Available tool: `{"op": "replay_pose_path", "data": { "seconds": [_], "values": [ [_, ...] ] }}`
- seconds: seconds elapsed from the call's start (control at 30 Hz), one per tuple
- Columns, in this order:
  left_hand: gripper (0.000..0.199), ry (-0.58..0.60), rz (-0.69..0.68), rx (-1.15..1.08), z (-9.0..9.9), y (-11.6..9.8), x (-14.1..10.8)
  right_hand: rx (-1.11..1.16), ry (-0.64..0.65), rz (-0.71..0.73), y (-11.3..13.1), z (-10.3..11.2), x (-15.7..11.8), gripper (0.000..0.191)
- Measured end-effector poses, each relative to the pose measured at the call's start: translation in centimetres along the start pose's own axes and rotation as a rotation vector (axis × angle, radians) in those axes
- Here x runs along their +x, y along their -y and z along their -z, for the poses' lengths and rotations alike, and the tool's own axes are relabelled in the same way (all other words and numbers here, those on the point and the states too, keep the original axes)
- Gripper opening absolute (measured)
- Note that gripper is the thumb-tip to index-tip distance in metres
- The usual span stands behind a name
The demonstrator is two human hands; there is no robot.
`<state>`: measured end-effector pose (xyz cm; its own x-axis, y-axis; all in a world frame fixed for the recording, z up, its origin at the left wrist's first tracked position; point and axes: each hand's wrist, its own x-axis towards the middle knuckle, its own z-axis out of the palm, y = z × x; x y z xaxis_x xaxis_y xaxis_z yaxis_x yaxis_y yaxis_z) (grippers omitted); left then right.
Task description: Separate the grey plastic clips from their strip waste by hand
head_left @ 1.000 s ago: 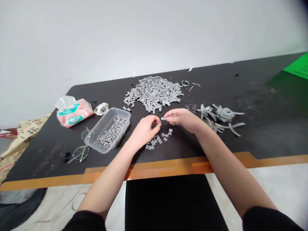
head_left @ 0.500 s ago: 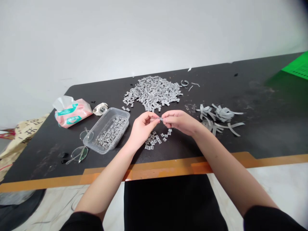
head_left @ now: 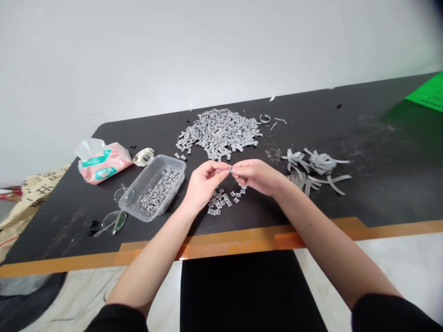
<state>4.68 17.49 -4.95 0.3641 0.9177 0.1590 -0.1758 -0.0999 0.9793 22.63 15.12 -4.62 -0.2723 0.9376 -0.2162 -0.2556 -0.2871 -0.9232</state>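
Note:
My left hand [head_left: 205, 182] and my right hand [head_left: 256, 174] meet fingertip to fingertip above the table, both closed in a pinch. Between them is a small grey buckle [head_left: 230, 169], mostly covered by the fingers; whether a strap piece is in it I cannot make out. Below the hands lie several loose grey slide buckles [head_left: 222, 201]. A clear plastic box [head_left: 125, 201] left of my left hand holds many more. Behind the hands rises a heap of short grey strap pieces [head_left: 221, 131].
Right of my hands lies a tangle of longer grey straps [head_left: 321, 163]. A tissue pack [head_left: 105, 161], a tape roll [head_left: 143, 157] and eyeglasses [head_left: 116, 221] are at the left. Brown tape [head_left: 228, 244] lines the table's front edge. A green object [head_left: 427, 94] sits far right.
The fingertips have drawn slightly closer together around the small grey piece, which shows less than before. The things on the table lie as they were.

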Motion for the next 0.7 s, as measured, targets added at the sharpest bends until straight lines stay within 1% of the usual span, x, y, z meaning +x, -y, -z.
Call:
{"op": "replay_pose_path", "data": {
  "seconds": [0.1, 0.23, 0.3, 0.43, 0.53, 0.6, 0.7],
  "values": [
    [0.015, 0.025, -0.075, 0.056, -0.09, 0.01, -0.12, 0.032, 0.037, -0.023, -0.13, 0.0, 0.03, 0.031],
    [0.019, 0.05, -0.104, 0.163, -0.04, 0.27, -0.27, 0.063, 0.072, -0.025, -0.31, -0.04, 0.08, 0.029],
    [0.021, 0.047, -0.116, 0.192, 0.07, 0.36, -0.26, 0.063, 0.053, -0.022, -0.28, -0.07, 0.07, 0.029],
    [0.023, -0.007, -0.137, 0.164, 0.35, 0.3, -0.04, 0.012, -0.056, -0.038, -0.1, -0.01, 0.07, 0.029],
    [0.023, -0.035, -0.112, 0.162, 0.38, 0.26, 0.09, 0.001, -0.1, -0.025, -0.12, 0.01, 0.17, 0.028],
    [0.023, -0.03, -0.08, 0.16, 0.28, 0.3, 0.11, 0.027, -0.109, 0.012, -0.21, -0.05, 0.23, 0.026],
    [0.022, -0.007, -0.011, 0.086, 0.15, 0.36, 0.13, 0.067, -0.098, 0.042, -0.25, -0.01, 0.22, 0.024]
  ]
}}
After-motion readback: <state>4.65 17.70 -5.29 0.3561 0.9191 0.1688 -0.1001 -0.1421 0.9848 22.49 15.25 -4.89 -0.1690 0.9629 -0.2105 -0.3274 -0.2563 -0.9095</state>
